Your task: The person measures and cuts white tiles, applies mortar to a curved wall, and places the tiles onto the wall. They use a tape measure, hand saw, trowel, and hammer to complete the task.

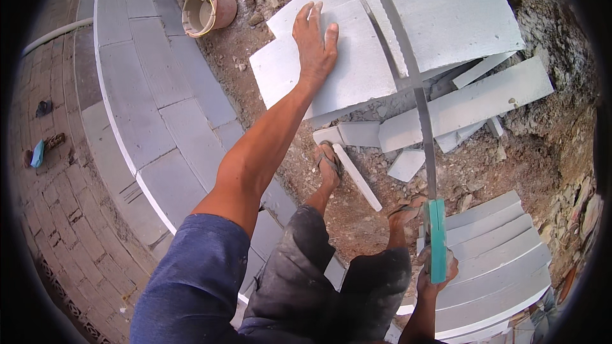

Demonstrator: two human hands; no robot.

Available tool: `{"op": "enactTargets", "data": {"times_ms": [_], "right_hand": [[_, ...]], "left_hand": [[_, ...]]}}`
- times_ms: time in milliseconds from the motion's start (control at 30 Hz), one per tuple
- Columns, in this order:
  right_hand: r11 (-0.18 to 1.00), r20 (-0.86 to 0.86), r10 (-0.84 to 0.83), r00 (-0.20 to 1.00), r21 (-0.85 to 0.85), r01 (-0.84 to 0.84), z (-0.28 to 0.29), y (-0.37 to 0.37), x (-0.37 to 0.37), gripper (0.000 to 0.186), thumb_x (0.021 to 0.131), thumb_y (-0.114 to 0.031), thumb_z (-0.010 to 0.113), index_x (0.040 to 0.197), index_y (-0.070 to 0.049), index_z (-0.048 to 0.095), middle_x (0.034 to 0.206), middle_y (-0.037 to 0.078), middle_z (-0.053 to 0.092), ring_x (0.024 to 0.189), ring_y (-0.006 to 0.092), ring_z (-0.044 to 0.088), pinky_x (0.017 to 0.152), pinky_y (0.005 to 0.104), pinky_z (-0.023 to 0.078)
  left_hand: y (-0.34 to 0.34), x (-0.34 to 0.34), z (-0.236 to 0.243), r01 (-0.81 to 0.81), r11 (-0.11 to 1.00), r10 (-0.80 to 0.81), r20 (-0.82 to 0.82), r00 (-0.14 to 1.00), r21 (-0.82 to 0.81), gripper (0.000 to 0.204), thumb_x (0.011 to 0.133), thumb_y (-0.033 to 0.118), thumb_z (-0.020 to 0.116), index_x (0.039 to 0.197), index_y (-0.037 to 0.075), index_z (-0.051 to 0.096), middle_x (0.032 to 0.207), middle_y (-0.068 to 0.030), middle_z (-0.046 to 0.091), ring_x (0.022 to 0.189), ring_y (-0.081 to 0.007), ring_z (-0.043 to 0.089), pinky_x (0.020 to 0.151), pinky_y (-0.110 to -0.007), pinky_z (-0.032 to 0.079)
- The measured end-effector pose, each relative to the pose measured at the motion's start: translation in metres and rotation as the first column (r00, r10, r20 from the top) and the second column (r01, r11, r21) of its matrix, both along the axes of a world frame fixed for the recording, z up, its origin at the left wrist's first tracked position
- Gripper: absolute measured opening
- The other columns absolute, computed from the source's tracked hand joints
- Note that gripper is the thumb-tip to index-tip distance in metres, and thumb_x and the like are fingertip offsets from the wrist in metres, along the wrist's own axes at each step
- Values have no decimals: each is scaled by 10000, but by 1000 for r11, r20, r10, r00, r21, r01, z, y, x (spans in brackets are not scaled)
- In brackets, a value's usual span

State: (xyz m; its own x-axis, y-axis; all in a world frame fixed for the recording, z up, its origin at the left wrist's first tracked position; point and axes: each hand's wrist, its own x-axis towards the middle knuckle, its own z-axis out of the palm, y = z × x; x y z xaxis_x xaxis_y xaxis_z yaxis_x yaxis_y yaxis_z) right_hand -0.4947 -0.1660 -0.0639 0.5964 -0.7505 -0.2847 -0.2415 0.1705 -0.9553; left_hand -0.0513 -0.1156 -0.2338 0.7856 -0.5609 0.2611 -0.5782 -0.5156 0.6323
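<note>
My left hand (317, 44) rests on a white block slab (357, 70), its fingers spread over the surface. My right hand (437, 267), at lower right, is closed round the teal handle of a long saw (437, 239). The saw's toothed blade runs upward across the white pieces and through a gap beside a large slab (459, 6) to the top edge of the view. Below the slabs lie a long white strip (484, 99) and several broken offcuts (406, 165). My feet in sandals stand on the rubble between them.
A stack of white blocks (484, 261) lies at lower right. On the left run a raised grey block course (143, 67) and brick paving (60, 204) with a small blue item (37, 153). A bucket (223, 9) sits at the upper left of the slabs. Rough rubble (561, 134) borders the right.
</note>
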Motion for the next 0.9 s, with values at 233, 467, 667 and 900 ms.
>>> {"op": "enactTargets", "data": {"times_ms": [233, 467, 667, 900], "right_hand": [[603, -368, -25, 929, -747, -280, -44, -87, 125, 311, 870, -161, 649, 1101, 41, 598, 958, 172, 631, 787, 338, 599, 683, 383, 483], [425, -644, -89, 760, -715, -556, -56, -36, 188, 371, 861, -149, 648, 1206, -32, 582, 1388, 187, 454, 1317, 402, 360, 1077, 526, 279], [871, -600, 215, 771, -240, -429, -30, 89, 87, 223, 835, -78, 650, 1047, -11, 642, 1030, 145, 642, 1028, 301, 574, 936, 411, 423], [962, -643, 261, 721, 235, -138, -10, 166, 8, 395, 853, -251, 679, 1101, 50, 616, 1030, 162, 654, 962, 231, 601, 819, 330, 474]], "left_hand": [[129, -41, 5, -748, 663, 748, -53, 661, 32, 735, 906, 465, 554, 1418, -7, 322, 1441, -212, 254, 1367, -355, 236, 1109, -497, 187], [190, -15, -20, -560, 824, 94, -996, -5, 81, 963, 679, 457, 799, 1357, -95, 394, 1231, -279, 532, 1208, -346, 491, 1032, -446, 366], [181, -19, -33, -586, 807, -54, -980, -190, 69, 862, 687, 405, 799, 1300, -93, 452, 1131, -236, 605, 993, -309, 631, 838, -382, 516], [187, -81, 48, -645, 763, 6, -997, 78, -45, 835, 666, 314, 797, 1303, -73, 421, 1150, -227, 589, 1029, -291, 609, 879, -372, 492]]}}
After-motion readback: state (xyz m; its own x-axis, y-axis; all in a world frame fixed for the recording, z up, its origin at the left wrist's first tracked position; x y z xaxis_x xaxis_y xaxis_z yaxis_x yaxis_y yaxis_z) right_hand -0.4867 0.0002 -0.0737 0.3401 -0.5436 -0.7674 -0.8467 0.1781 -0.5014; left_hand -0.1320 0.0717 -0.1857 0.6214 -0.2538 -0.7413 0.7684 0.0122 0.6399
